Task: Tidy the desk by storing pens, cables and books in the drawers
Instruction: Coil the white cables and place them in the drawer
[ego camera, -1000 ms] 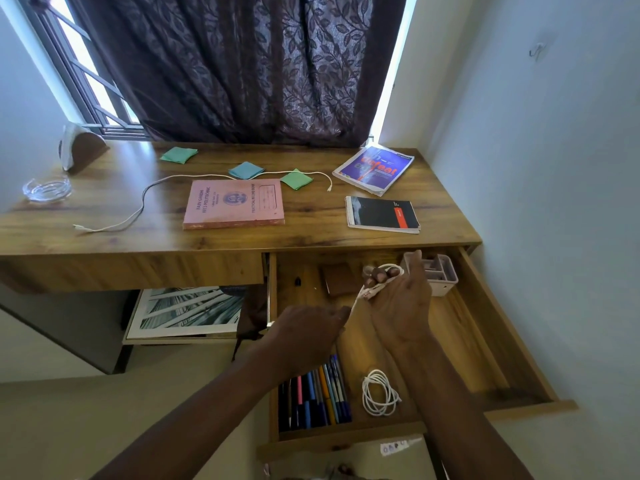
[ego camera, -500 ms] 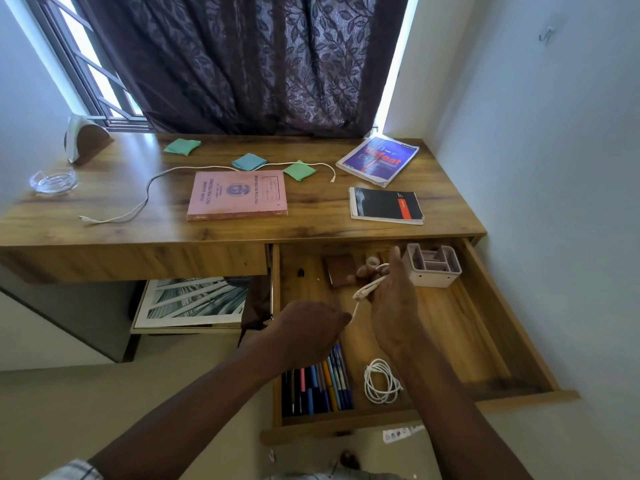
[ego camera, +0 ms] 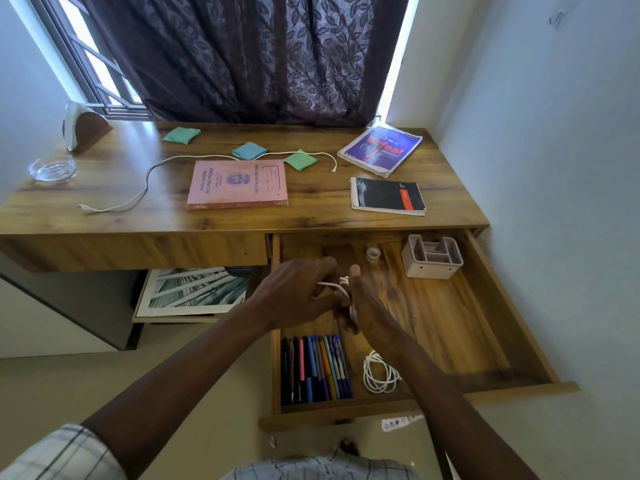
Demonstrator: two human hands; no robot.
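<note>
Over the open right drawer (ego camera: 485, 341) both hands work a white cable (ego camera: 341, 287). My right hand (ego camera: 360, 303) has the cable wound round its fingers; my left hand (ego camera: 298, 294) pinches the cable's loose end close beside it. In the drawer's front left lie several pens (ego camera: 315, 365) and a coiled white cable (ego camera: 379, 372). On the desk (ego camera: 104, 188) lie a long white cable (ego camera: 138, 192), a pink record book (ego camera: 239, 183), a blue book (ego camera: 381, 148) and a black spiral notebook (ego camera: 388, 195).
A white pen holder (ego camera: 433, 256) and a small tape roll (ego camera: 373, 252) sit at the drawer's back. Three green and blue cloth pads (ego camera: 249, 150), a glass ashtray (ego camera: 52, 168) and a wooden stand (ego camera: 83, 128) are on the desk. A picture frame (ego camera: 194, 292) lies under it.
My left hand has moved up and right, from apart to right beside my right hand, taking the cable's loose end with it. The taut length between the hands has shortened.
</note>
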